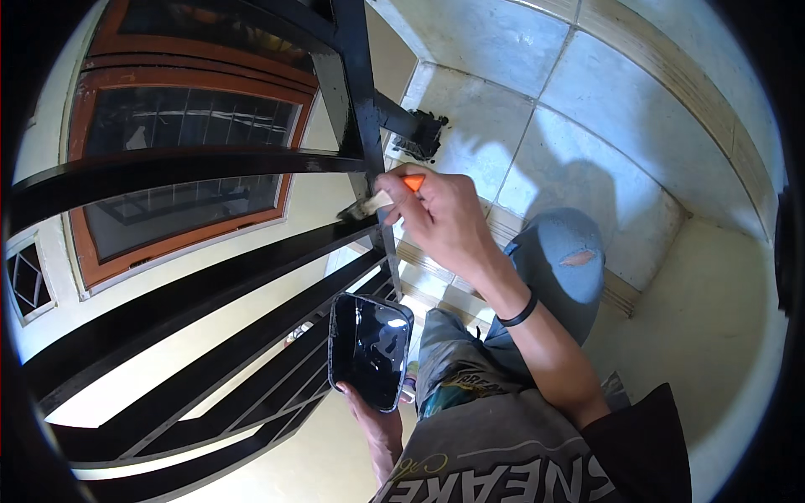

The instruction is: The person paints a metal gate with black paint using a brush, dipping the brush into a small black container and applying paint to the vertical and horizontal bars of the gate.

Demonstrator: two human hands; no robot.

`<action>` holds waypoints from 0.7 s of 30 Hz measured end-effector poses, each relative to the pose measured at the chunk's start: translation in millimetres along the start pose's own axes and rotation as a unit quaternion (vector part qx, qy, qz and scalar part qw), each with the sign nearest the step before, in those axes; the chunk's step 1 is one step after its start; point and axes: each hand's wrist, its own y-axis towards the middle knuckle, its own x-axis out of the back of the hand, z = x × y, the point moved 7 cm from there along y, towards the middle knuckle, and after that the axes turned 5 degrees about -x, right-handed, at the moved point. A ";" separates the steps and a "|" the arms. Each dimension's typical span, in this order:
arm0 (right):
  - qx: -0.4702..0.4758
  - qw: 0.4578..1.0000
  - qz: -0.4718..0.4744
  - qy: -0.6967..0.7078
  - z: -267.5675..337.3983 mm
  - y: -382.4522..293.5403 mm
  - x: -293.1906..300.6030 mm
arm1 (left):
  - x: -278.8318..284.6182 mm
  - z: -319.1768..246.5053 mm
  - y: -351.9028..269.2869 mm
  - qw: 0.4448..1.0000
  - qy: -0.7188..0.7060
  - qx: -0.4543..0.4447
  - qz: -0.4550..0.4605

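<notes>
My right hand (440, 217) is closed around a paintbrush (371, 204) with an orange handle end; its dark, wet bristles touch or nearly touch a black metal rail (264, 264) close to where it meets the upright post (358, 82). Lower down, my left hand (371, 421) holds a rectangular plastic container (371, 349) from below, its thumb at the rim. Glossy black paint lies inside the container and coats its walls. The rails look black and shiny, while the post's side face (333, 88) shows patchy grey.
Several black rails run to the left. Behind them is a brown-framed window (188, 78) in a pale wall. Tiled stairs (465, 100) rise at the upper right, with a black paint patch (427, 135) around a bar's foot. My bent knee (566, 251) is beside my right forearm.
</notes>
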 end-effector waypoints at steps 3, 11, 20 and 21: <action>-0.025 0.995 0.067 -0.063 -4.5 -0.6 -9.2 | -6.4 -3.7 0.2 0.994 -0.102 0.036 0.008; 0.004 0.995 0.021 -0.099 -6.4 -2.5 9.9 | 2.8 2.5 -2.5 0.992 -0.122 0.037 -0.002; -0.050 0.998 -0.035 -0.024 -21.0 -32.6 10.8 | -2.8 -10.4 -3.3 0.999 0.009 0.002 0.033; -0.059 0.996 -0.005 -0.073 -22.7 -33.7 6.0 | -2.6 -10.1 -2.2 0.999 0.008 0.005 0.037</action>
